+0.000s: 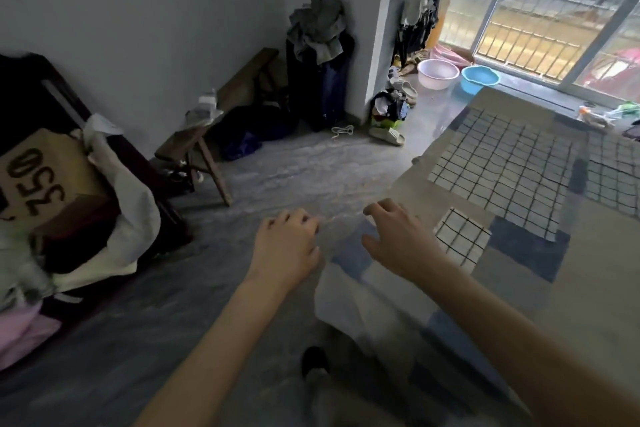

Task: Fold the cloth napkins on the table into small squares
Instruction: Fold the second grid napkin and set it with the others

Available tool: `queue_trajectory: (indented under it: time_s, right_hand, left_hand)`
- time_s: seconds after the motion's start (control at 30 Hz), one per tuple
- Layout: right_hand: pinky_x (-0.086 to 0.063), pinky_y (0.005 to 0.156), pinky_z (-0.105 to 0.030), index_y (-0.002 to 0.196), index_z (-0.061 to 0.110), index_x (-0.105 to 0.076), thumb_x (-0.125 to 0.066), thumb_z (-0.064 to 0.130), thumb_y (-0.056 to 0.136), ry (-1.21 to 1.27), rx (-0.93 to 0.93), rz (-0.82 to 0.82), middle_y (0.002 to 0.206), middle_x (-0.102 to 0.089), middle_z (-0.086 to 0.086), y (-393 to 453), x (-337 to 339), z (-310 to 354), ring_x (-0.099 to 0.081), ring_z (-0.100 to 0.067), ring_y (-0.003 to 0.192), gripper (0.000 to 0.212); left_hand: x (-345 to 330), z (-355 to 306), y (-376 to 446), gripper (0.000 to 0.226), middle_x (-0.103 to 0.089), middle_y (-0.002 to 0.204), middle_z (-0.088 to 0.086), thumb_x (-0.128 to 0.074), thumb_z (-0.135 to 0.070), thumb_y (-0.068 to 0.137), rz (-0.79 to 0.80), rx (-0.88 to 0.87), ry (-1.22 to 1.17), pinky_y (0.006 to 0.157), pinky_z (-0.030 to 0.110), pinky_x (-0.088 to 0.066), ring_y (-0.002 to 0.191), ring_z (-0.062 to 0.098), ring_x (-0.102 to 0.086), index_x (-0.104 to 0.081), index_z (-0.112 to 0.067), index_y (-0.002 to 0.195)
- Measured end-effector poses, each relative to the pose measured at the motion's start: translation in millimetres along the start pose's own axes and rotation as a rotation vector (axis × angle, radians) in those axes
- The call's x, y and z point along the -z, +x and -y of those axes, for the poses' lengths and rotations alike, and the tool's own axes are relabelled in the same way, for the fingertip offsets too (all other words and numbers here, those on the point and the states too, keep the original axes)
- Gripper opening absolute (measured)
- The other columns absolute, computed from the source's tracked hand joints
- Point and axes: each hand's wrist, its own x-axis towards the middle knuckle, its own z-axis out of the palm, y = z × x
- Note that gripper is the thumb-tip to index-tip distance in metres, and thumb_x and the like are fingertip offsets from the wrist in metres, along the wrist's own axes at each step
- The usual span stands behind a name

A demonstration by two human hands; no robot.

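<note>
Head camera, looking down: a person's left hand (289,246) and right hand (401,243) reach forward side by side at the near corner of the bench (595,305), both backs up, fingers bent downward. The left hand hangs just off the bench corner, over the floor (277,170), its fingers loosely curled; whether it pinches an edge of cloth cannot be told through the blur. The right hand sits over a blue-and-white patchwork napkin (360,291), thumb spread wide, fingertips curled at the cloth's far edge; a firm grip cannot be confirmed. That napkin drapes over the bench edge toward the person's legs.

Just beside the right hand lies a small folded checked square (462,239), white with dark grid lines. Beyond it a large checked napkin (502,163) lies spread flat, overlapping a dark blue cloth (530,246). Another checked cloth (613,177) lies at the right edge.

On the floor past the bench stand a pink basin (437,73) and a blue basin (479,79) near a sliding glass door (540,10). A wooden stool (194,149) and a dark suitcase (318,87) topped with crumpled clothes stand against the grey wall. At left, a cardboard box (41,177) marked 350 rests among bedding.
</note>
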Motion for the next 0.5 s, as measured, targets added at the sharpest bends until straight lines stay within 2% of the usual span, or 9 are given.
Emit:
queue_trajectory:
  time_s: [0.13, 0.27, 0.37, 0.5]
  right_hand:
    - [-0.048, 0.090, -0.041, 0.129, 0.024, -0.048, -0.050, 0.039, 0.089, -0.029, 0.009, -0.054, 0.129, -0.053, -0.003, 51, 19, 18, -0.053, -0.025, 0.115, 0.043]
    - [-0.053, 0.082, -0.041, 0.131, 0.028, -0.045, -0.050, 0.043, 0.091, -0.009, 0.045, -0.135, 0.128, -0.054, 0.003, 112, 38, 35, -0.056, -0.020, 0.111, 0.043]
    - [-0.051, 0.084, -0.038, 0.132, 0.027, -0.044, -0.053, 0.041, 0.091, -0.008, 0.045, -0.184, 0.130, -0.053, 0.004, 166, 50, 50, -0.054, -0.018, 0.114, 0.044]
    - [-0.047, 0.088, -0.036, 0.133, 0.026, -0.043, -0.054, 0.040, 0.092, 0.007, 0.046, -0.200, 0.134, -0.050, 0.003, 224, 59, 61, -0.051, -0.018, 0.118, 0.046]
  left_hand:
    - [22, 29, 38, 0.027, -0.054, 0.124, -0.006, -0.050, -0.036, 0.094, -0.052, -0.057, 0.058, 0.091, 0.033, -0.039, 0.118, 0.018, -0.048, -0.052, -0.028, 0.120]
    - [49, 67, 95, 0.039, -0.048, 0.128, -0.006, -0.062, -0.037, 0.088, -0.150, -0.063, 0.090, 0.094, 0.033, -0.040, 0.119, 0.017, -0.044, -0.050, -0.030, 0.125]
    - [68, 97, 145, 0.042, -0.044, 0.125, -0.006, -0.064, -0.038, 0.087, -0.149, -0.061, 0.065, 0.093, 0.032, -0.043, 0.116, 0.016, -0.043, -0.047, -0.032, 0.124]
    - [80, 127, 204, 0.023, -0.047, 0.111, -0.009, -0.060, -0.026, 0.088, -0.191, -0.060, 0.019, 0.072, 0.025, -0.040, 0.102, 0.012, -0.047, -0.054, -0.029, 0.110]
